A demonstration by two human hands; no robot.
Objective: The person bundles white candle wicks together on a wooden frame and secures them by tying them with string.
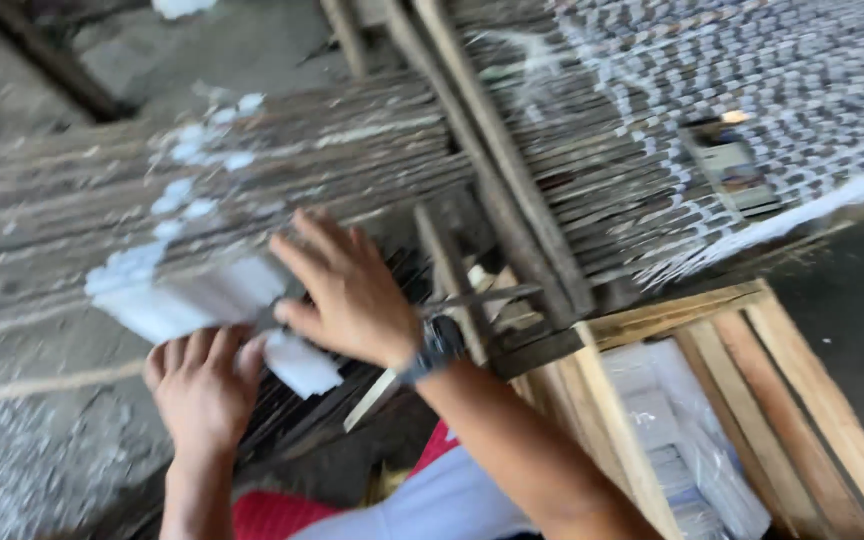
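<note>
Both hands work on a white block [187, 300], a pale, blurred slab lying near the left on a rack [352, 165] of thin dark slats. The left hand [202, 385] grips the block's near edge from below, fingers curled up around it and closed on it. The right hand [347, 290] lies flat on the block's right end with fingers spread apart, pressing down and not clasping; a dark watch [439, 345] sits on its wrist. To handle the block well, judged from this view, the load belongs in the curled left hand while the flat right hand only steadies, because the material looks brittle and white crumbs [197, 150] already lie scattered farther back on the slats. Lifting straight up off the slats would be safer than dragging, since the gaps could catch an edge. A loose white piece [302, 365] sits just beside the left hand and could fall between the slats. Two wooden bars [492, 150] cross the rack diagonally just right of the right hand and limit movement that way. A wooden crate [792, 380] stands near right, holding clear-wrapped white packs [687, 450]. A woven mat [752, 90] covers the far right. Motion blur hides finer detail of the block.
</note>
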